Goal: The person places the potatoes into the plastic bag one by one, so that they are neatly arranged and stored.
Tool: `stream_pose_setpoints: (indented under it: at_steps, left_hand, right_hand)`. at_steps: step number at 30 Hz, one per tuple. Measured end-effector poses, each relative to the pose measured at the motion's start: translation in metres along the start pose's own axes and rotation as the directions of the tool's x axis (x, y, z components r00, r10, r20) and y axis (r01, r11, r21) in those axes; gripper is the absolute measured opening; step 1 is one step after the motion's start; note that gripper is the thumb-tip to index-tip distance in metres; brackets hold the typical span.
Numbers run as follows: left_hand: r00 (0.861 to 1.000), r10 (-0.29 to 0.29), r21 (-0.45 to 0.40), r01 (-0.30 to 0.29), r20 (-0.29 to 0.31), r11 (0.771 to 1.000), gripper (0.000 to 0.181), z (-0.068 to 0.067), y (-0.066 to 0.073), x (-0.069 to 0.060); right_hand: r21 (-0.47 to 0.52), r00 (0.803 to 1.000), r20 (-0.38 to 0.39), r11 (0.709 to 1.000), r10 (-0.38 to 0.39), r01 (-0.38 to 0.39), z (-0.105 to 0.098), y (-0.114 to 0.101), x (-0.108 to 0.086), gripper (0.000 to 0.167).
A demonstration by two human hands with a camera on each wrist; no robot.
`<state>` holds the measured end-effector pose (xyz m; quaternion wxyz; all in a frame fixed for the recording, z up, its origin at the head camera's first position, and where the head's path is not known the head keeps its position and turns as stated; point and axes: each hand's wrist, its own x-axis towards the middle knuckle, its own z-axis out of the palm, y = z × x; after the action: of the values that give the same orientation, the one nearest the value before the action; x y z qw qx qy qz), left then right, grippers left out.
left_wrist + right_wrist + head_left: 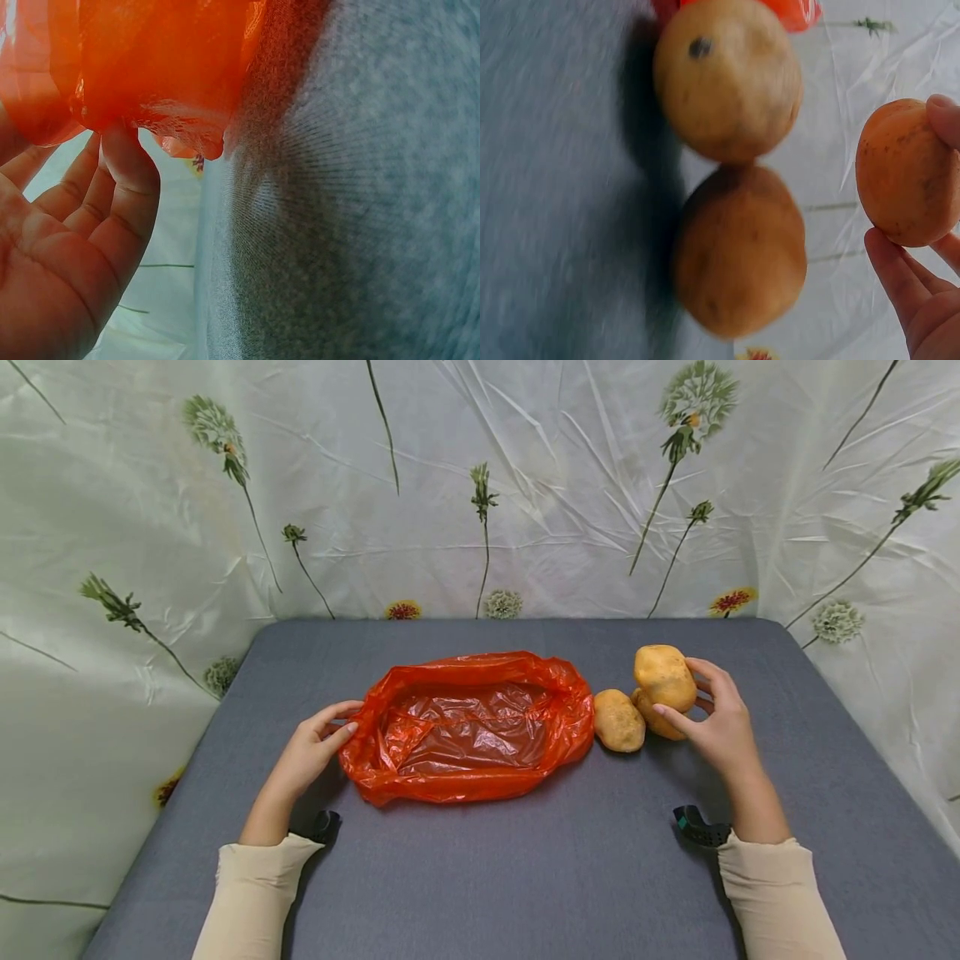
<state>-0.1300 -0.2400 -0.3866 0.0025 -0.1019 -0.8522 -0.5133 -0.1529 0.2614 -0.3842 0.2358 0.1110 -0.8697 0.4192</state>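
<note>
A red plastic bag [468,787] lies spread on the table with its wide mouth facing up. At its left end my left hand [309,752] pinches the rim between thumb and fingers; in the left wrist view, the thin red plastic [157,60] hides some fingertips. My right hand [723,727] grips a yellow-brown potato [664,677] between thumb and fingers. The right wrist view shows this held potato [904,172] off the table. Beneath and beside it, two more potatoes rest on the table: one [619,721] close by the bag's right end, the other [660,720] partly hidden.
The grey table [525,877] extends around the bag and potatoes. Behind it and along its sides hangs a pale cloth [420,543] printed with flowers. Black wrist straps [701,828] are on both forearms, near the beige sleeves.
</note>
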Motion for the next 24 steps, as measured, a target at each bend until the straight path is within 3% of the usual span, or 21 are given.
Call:
stream_pose_setpoints:
  at_steps: [10, 16, 24]
  left_hand:
    - [1.0, -0.009, 0.004, 0.009, 0.004, 1.0, 0.034, -0.001, 0.0, 0.0]
    - [1.0, -0.005, -0.006, 0.005, 0.005, 1.0, 0.034, -0.001, 0.0, 0.0]
    - [1.0, -0.012, -0.006, 0.012, 0.005, 1.0, 0.034, -0.001, 0.001, 0.0]
  right_hand:
    - [0.055, 0.997, 0.051, 0.997, -0.062, 0.06, 0.016, -0.057, 0.007, 0.064]
    - [0.077, 0.992, 0.069, 0.992, -0.101, 0.096, 0.03, -0.063, 0.013, 0.065]
    - [0.139, 0.986, 0.121, 0.985, -0.116, 0.098, 0.058, -0.042, 0.02, 0.071]
